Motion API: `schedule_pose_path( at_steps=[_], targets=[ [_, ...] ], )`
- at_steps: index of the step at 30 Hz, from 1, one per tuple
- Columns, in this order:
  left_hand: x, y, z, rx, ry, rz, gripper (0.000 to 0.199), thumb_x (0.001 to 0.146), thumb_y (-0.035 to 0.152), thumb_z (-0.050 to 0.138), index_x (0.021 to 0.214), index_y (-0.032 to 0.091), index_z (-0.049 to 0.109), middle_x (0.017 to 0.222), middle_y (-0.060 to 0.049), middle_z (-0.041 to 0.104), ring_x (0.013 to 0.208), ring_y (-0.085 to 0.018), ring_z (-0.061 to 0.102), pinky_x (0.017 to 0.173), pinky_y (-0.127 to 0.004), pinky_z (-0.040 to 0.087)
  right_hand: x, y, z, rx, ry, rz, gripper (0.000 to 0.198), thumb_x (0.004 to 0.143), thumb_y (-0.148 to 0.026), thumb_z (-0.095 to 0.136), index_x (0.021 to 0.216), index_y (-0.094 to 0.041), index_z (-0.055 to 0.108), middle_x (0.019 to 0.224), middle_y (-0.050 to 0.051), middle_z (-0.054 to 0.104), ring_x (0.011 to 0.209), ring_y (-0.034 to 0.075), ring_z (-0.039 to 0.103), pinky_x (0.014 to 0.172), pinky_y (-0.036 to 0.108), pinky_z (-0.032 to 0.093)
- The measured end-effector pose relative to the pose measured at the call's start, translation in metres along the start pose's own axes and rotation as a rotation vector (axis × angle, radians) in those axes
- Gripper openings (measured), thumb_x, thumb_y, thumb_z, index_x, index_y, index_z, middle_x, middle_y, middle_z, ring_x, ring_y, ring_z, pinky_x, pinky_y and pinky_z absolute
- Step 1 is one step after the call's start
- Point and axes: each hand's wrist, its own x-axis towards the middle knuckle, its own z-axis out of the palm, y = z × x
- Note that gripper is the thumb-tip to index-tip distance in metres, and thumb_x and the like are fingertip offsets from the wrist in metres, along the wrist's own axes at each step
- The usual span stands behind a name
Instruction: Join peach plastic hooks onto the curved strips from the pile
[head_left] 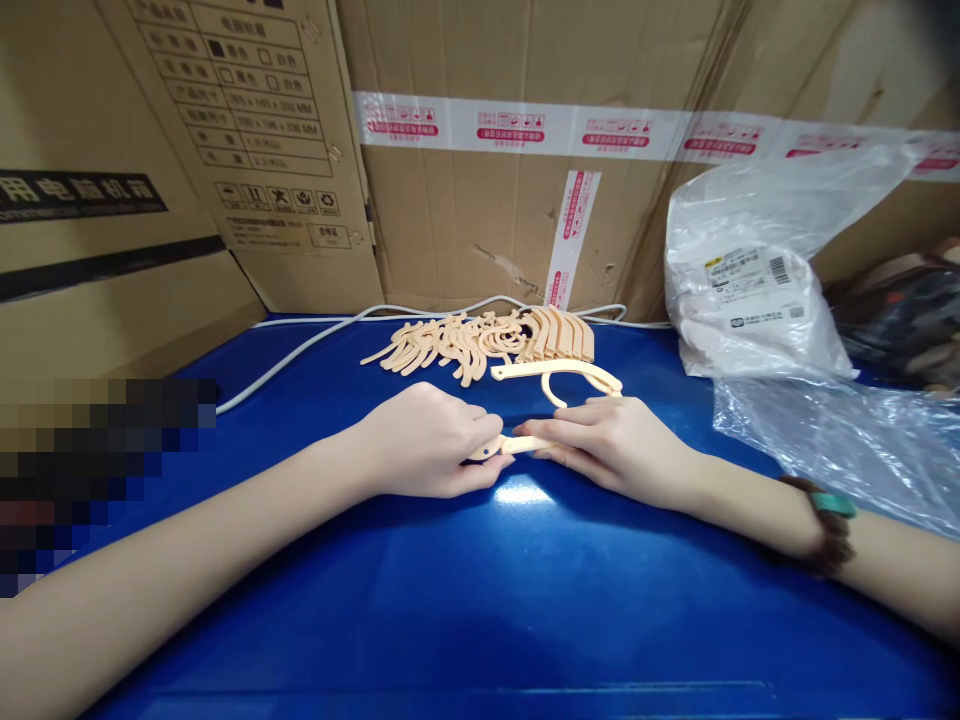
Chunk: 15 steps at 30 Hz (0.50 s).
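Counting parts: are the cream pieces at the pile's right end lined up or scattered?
Lined up: the cream pieces lie side by side, parallel.

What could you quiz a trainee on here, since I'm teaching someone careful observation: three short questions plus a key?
1. On which side does the person wear the dark bracelet?
2. True or false: only one of the hands is holding something.
3. Where does the pile of curved beige pieces lie?
a) Inside a plastic bag
b) On the blue table, beyond the hands
c) On top of a cardboard box

Key
1. The right.
2. False: the left hand and right hand both hold the beige item.
3. b
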Motion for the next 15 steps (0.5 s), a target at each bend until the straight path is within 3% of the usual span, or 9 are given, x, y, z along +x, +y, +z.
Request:
schedule_pose_path(
  at_steps=[3, 9, 15],
  targets=[
    [0.001, 0.001, -0.001, -0.043, -0.015, -0.015, 0.034, 0.095, 0.036, 0.041, 0.067, 0.019, 0.052, 0.056, 0.003, 0.057, 0.047, -0.013, 0.056, 0.045, -0.028, 0.019, 0.000, 0.000, 0.000, 0.000, 0.000, 0.015, 0.035, 0.102, -0.036, 0.040, 0.121, -0.019, 0.064, 0.095, 0.005, 0.075, 0.078, 0.020, 0.071, 0.065, 0.030, 0.047],
    [0.006, 0.009, -0.004, 0.020, -0.010, -0.228, 0.029, 0.093, 0.032, 0.043, 0.069, 0.018, 0.051, 0.055, 0.003, 0.057, 0.048, -0.013, 0.056, 0.046, -0.026, 0.016, 0.000, 0.001, 0.003, 0.030, 0.048, 0.100, 0.033, 0.102, -0.036, 0.041, 0.121, -0.019, 0.063, 0.104, 0.006, 0.075, 0.084, 0.020, 0.073, 0.066, 0.029, 0.049],
    [0.006, 0.010, -0.007, -0.005, -0.042, -0.183, 0.023, 0.096, 0.029, 0.040, 0.081, 0.019, 0.054, 0.063, 0.003, 0.062, 0.054, -0.013, 0.061, 0.046, -0.026, 0.019, -0.001, -0.001, 0.003, -0.048, 0.080, 0.070, 0.030, 0.101, -0.033, 0.042, 0.118, -0.019, 0.063, 0.096, 0.005, 0.077, 0.073, 0.019, 0.072, 0.059, 0.029, 0.046]
  ],
)
